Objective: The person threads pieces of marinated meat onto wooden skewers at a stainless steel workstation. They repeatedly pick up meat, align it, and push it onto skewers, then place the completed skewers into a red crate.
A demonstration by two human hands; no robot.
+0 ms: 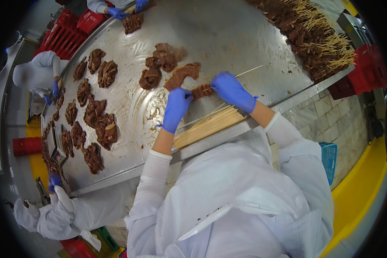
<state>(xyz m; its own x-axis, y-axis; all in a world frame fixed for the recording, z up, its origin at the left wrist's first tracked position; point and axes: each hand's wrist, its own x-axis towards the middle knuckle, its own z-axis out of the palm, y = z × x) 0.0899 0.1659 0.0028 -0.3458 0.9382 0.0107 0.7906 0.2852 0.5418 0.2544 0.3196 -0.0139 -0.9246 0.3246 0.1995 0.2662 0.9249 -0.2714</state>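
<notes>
Both my hands wear blue gloves and meet over a strip of marinated raw meat (pixel 202 91) at the table's near edge. My left hand (pixel 178 108) pinches the left end of this strip. At the other end, my right hand (pixel 232 90) is closed around a thin wooden skewer (pixel 250 71), which sticks out to the upper right; its course through the meat is mostly hidden. Just beyond my left hand lies another flat meat strip (pixel 183 74). A bundle of wooden skewers (pixel 209 127) rests below my hands, a few lying loose on top.
Meat piles (pixel 163 59) sit ahead on the metal table (pixel 213 35), with several more (pixel 96 119) to the left. Skewered meat (pixel 309 42) is heaped at the far right, near red crates (pixel 367 72). Co-workers' gloved hands (pixel 117 13) work along the far and left edges.
</notes>
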